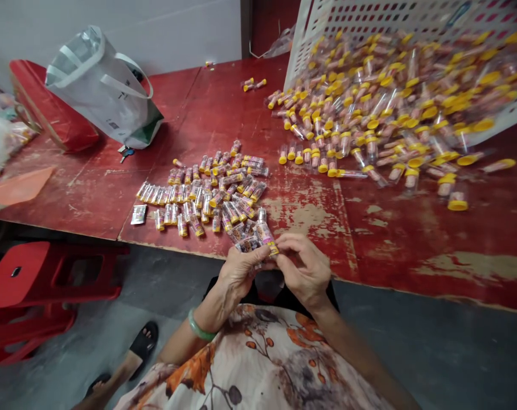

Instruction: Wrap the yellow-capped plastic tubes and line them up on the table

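Observation:
My left hand (238, 272) is closed around a bundle of small labelled tubes (252, 234) at the table's near edge. My right hand (305, 269) pinches the yellow-capped end of one of those tubes (269, 237), fingers curled and touching the left hand. Just beyond my hands, several labelled tubes lie in rows (207, 191) on the worn red table (369, 228). At the far right, a heap of clear yellow-capped tubes (386, 108) spills out of a tipped white perforated basket (327, 23).
A white plastic bag (100, 91) and a red bag (49, 108) sit at the back left, with an orange sheet (19, 185) near the left edge. Red plastic stools (49, 273) stand on the grey floor to my left. A loose label (138, 214) lies beside the rows.

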The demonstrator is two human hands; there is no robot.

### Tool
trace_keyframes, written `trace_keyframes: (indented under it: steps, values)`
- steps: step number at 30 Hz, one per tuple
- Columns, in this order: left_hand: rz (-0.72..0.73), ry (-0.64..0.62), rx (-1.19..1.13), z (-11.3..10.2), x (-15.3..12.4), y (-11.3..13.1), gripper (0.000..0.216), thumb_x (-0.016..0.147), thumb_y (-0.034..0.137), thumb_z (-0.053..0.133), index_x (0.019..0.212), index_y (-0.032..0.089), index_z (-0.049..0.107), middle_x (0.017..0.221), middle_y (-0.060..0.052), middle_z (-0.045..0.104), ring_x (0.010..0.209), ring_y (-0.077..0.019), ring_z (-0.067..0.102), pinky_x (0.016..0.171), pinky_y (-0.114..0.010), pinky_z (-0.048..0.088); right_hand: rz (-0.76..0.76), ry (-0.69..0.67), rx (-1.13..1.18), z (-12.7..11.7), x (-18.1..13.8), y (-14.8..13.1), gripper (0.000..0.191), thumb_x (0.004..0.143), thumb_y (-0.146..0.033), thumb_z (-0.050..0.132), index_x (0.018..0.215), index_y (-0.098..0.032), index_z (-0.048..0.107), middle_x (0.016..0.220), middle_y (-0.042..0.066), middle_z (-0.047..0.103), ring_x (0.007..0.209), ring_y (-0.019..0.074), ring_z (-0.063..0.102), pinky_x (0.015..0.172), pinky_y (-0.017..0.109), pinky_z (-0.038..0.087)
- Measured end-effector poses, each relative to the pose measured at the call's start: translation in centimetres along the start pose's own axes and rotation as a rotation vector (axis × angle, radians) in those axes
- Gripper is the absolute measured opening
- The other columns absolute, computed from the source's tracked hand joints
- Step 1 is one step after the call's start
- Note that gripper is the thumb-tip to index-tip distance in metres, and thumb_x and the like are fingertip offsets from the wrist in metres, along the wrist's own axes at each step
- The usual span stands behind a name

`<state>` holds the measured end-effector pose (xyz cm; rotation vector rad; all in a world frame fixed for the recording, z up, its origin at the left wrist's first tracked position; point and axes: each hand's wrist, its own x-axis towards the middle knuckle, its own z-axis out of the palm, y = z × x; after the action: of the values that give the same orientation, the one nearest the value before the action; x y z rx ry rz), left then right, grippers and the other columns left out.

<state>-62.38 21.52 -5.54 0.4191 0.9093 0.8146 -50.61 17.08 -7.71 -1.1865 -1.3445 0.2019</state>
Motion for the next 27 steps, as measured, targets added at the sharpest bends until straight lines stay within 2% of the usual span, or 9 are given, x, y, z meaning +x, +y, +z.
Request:
trace_keyframes:
  steps: [4,9,15,18,21,24,27]
  values:
    - [0.031,-0.006,-0.019,0.0,-0.2,-0.4,0.038,0.048,0.019,0.088,0.079,0.012,0.067,0.073,-0.002,0.069,0.061,-0.0117,0.062,0.06,-0.024,0.052,-0.087,0.047,-0.03,0.3,0.1,-0.2,0.022,0.075,0.001,0.058,0.087,-0.017,0.062,0.088,0.006,0.064,0.079,0.0148,0.063,0.067,0.027,0.051]
    - [0.029,-0.039,-0.026,0.3,-0.3,-0.6,0.035,0.051,0.018,0.086,0.08,0.013,0.068,0.075,-0.002,0.069,0.063,-0.0116,0.062,0.061,-0.024,0.052,-0.12,0.102,-0.081,0.3,-0.3,-0.2,0.022,0.075,0.003,0.058,0.083,-0.017,0.062,0.088,0.006,0.064,0.076,0.0129,0.063,0.064,0.024,0.051]
    - [0.069,-0.011,0.078,-0.3,0.7,-1.2,0.037,0.052,0.024,0.086,0.082,0.012,0.067,0.074,-0.002,0.068,0.059,-0.0114,0.061,0.058,-0.024,0.052,-0.099,0.039,-0.109,0.2,-0.8,0.8,0.02,0.077,0.0,0.058,0.087,-0.017,0.063,0.088,0.007,0.065,0.077,0.0136,0.064,0.066,0.025,0.053]
    - [0.06,0.005,0.239,-0.2,2.6,-1.3,0.036,0.055,0.034,0.084,0.076,0.011,0.066,0.065,-0.002,0.066,0.052,-0.0105,0.059,0.052,-0.023,0.051,-0.041,0.03,-0.147,0.3,-1.0,2.4,0.016,0.079,-0.005,0.056,0.085,-0.018,0.063,0.085,0.006,0.065,0.078,0.0145,0.064,0.07,0.027,0.053]
    - [0.124,0.006,0.358,0.6,5.2,-0.8,0.04,0.056,0.044,0.081,0.068,0.01,0.064,0.055,-0.001,0.061,0.044,-0.0098,0.056,0.045,-0.022,0.048,0.093,0.081,-0.206,0.8,-0.2,5.2,0.009,0.08,-0.014,0.056,0.076,-0.018,0.062,0.08,0.004,0.066,0.07,0.0143,0.063,0.067,0.027,0.052]
    - [0.254,0.074,0.327,1.3,7.1,0.2,0.042,0.059,0.049,0.077,0.07,0.01,0.063,0.055,-0.001,0.061,0.042,-0.0097,0.055,0.042,-0.021,0.047,0.233,0.167,-0.282,1.9,2.0,8.6,0.013,0.081,-0.018,0.052,0.071,-0.017,0.059,0.071,0.003,0.063,0.06,0.0137,0.057,0.061,0.028,0.048]
    - [0.287,0.124,0.193,1.2,7.4,1.3,0.04,0.061,0.045,0.077,0.075,0.011,0.063,0.058,-0.001,0.061,0.045,-0.0089,0.056,0.045,-0.021,0.049,0.248,0.164,-0.359,2.8,4.5,11.4,0.018,0.079,-0.017,0.049,0.062,-0.017,0.056,0.063,0.003,0.057,0.061,0.015,0.053,0.064,0.03,0.045]
